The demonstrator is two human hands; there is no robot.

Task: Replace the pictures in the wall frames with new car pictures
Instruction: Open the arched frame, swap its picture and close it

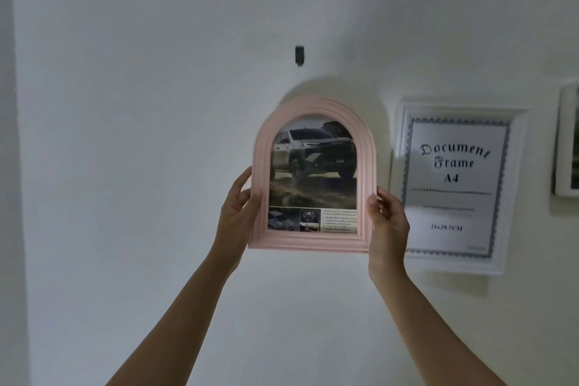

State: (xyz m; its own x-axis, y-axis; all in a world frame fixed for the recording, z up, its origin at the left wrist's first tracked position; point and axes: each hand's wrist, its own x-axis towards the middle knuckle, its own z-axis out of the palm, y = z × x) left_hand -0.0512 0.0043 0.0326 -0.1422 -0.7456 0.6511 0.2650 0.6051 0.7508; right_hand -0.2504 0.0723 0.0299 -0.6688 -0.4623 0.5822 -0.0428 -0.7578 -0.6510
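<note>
A pink arched frame (261, 172) is held up in front of the white wall, a little below a small dark wall hook (299, 55). Inside the frame is a car picture (313, 166) of a pickup truck with small photos and text along its bottom. My left hand (236, 213) grips the frame's lower left side and my right hand (387, 222) grips its lower right side. The frame tilts slightly and casts a shadow on the wall behind it.
To the right hangs a white frame (513, 191) holding a "Document Frame A4" insert sheet. Another white frame (564, 141) is cut off by the right edge. The wall left of the hook is bare.
</note>
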